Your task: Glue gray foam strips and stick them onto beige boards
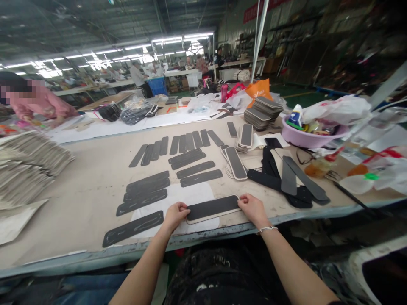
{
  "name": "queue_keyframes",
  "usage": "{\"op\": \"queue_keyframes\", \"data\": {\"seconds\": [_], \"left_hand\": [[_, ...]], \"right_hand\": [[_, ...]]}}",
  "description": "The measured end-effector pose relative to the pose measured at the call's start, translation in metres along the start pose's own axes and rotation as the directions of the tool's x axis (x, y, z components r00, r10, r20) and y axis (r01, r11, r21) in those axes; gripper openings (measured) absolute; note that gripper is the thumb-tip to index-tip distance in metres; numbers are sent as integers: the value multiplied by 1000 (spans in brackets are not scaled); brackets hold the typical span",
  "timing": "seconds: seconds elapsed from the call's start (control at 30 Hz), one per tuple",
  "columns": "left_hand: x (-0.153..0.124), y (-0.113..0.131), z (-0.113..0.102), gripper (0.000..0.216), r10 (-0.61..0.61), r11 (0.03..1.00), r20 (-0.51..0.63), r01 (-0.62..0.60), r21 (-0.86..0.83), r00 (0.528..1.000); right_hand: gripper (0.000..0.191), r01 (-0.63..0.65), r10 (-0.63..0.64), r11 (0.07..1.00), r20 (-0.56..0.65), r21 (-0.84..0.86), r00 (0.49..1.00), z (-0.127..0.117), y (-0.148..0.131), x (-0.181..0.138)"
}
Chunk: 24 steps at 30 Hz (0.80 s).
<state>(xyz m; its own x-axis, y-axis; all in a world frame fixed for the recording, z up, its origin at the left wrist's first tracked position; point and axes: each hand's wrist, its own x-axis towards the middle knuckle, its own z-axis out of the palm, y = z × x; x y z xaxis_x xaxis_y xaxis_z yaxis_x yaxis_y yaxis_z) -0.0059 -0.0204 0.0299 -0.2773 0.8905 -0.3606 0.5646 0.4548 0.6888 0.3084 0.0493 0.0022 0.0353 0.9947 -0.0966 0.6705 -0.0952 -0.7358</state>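
A long black strip with a pale border (212, 208) lies flat near the table's front edge, on a white sheet (190, 195). My left hand (176, 214) has its fingers curled and pinches the strip's left end. My right hand (252, 207), with a bracelet at the wrist, presses closed fingers on its right end. Several plain black strips (146, 185) lie in rows just beyond and to the left. One slotted black strip (132, 228) lies left of my left hand.
A crossed pile of black strips (288, 180) sits to the right, with stacks of bordered pieces (262, 112) behind. A pink basin (310, 139) and plastic bags crowd the right side. A grey stack (28, 163) fills the left. Another person (34, 101) works at far left.
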Motion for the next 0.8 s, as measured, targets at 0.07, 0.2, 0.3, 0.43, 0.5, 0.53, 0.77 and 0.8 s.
{"op": "queue_keyframes", "data": {"seconds": [0.07,0.2,0.3,0.43,0.5,0.53,0.77,0.8], "left_hand": [[-1,-1,2,18,6,1000,-22,-5,10,1000],[-4,-5,6,24,44,999,-63,-42,35,997],[-5,-8,10,29,91,995,-84,-87,49,992],[-7,-7,11,37,98,994,-92,-92,66,991],[-9,-5,11,37,100,992,-88,-93,81,991],[-10,-4,10,37,104,992,-84,-97,84,991],[-10,-5,10,35,124,991,-71,-119,65,990],[-10,-6,11,35,130,990,-78,-126,59,988]], "right_hand": [[12,8,-8,1000,5,-5,1000,0,0,0],[14,21,-20,1000,4,-11,1000,-1,0,-1],[15,25,-25,1000,0,-19,1000,0,1,-1],[18,30,-29,999,9,-28,1000,1,4,0],[19,32,-32,999,9,-31,999,1,5,0],[20,35,-35,999,8,-32,999,1,5,0],[22,45,-45,999,-12,-28,999,1,4,-1],[21,43,-44,999,-15,-29,999,1,4,-1]]}}
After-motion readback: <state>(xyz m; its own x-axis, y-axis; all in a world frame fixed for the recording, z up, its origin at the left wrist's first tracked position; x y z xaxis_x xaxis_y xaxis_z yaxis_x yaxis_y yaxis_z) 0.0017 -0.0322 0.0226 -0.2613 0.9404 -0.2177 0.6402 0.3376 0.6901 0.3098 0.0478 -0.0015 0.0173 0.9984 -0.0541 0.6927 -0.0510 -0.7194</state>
